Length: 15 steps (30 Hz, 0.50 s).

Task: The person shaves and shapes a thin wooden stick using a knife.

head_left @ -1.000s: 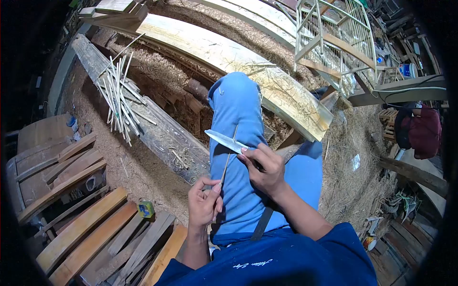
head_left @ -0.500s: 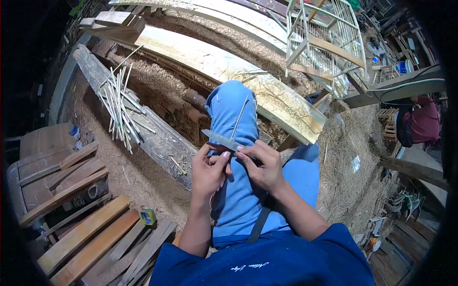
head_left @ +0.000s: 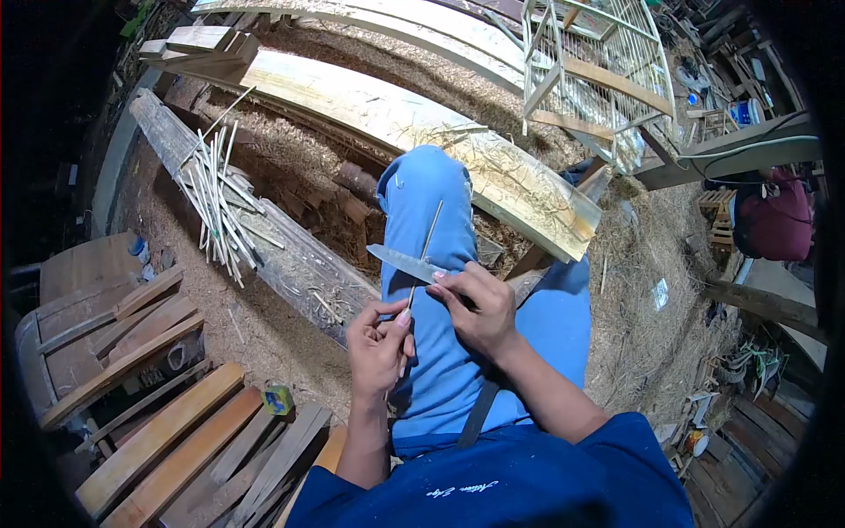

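Between the fingers of my left hand [head_left: 378, 348] is the lower end of a thin stick [head_left: 429, 231], which slants up over my blue trouser leg. My right hand [head_left: 480, 308] is closed on a knife [head_left: 405, 262]. Its grey blade points left and crosses the stick above my left fingers. The knife's handle is hidden in my right hand. Both hands are over my thigh, a short way apart.
A pile of thin sticks [head_left: 220, 202] lies on a weathered plank [head_left: 299, 255] at left. Beyond my knee runs a pale beam [head_left: 370, 101]. A slatted cage [head_left: 598, 79] stands at upper right. A tape measure [head_left: 278, 400] rests on boards. Another person [head_left: 779, 216] is at far right.
My left hand has moved down and slightly left, drawing the stick down with it. The knife stays across the stick, and more of its blade shows beside my right fingers.
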Each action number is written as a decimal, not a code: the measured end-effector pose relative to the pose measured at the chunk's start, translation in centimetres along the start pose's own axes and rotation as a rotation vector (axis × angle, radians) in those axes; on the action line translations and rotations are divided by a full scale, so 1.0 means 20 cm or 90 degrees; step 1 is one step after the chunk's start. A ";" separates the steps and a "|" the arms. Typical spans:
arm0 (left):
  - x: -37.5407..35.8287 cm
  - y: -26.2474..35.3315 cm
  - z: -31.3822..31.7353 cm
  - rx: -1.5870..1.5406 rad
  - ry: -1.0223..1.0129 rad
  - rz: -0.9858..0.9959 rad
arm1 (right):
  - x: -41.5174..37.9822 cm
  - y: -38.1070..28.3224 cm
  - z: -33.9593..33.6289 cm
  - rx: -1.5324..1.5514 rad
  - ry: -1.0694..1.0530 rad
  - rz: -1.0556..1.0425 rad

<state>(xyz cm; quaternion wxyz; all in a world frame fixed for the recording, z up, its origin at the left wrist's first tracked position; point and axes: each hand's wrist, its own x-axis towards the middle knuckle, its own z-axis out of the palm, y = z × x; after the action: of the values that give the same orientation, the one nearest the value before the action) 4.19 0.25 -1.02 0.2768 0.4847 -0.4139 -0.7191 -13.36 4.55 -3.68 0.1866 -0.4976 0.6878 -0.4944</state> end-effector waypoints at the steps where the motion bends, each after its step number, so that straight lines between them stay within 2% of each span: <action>1: -0.01 -0.01 0.00 0.000 0.000 -0.001 | 0.00 0.00 0.00 -0.010 -0.010 -0.001; 10: -0.21 -0.08 -0.10 -0.021 0.029 -0.048 | 0.01 0.03 0.02 -0.015 0.022 0.001; 15: -0.27 -0.09 -0.14 -0.027 0.023 -0.031 | 0.02 0.05 0.03 0.004 0.037 -0.006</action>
<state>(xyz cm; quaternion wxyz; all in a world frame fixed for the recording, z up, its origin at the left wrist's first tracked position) 8.78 4.56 -0.60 0.2770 0.5013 -0.3816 -0.7255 -13.60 4.06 -4.67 0.1656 -0.4857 0.6892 -0.5114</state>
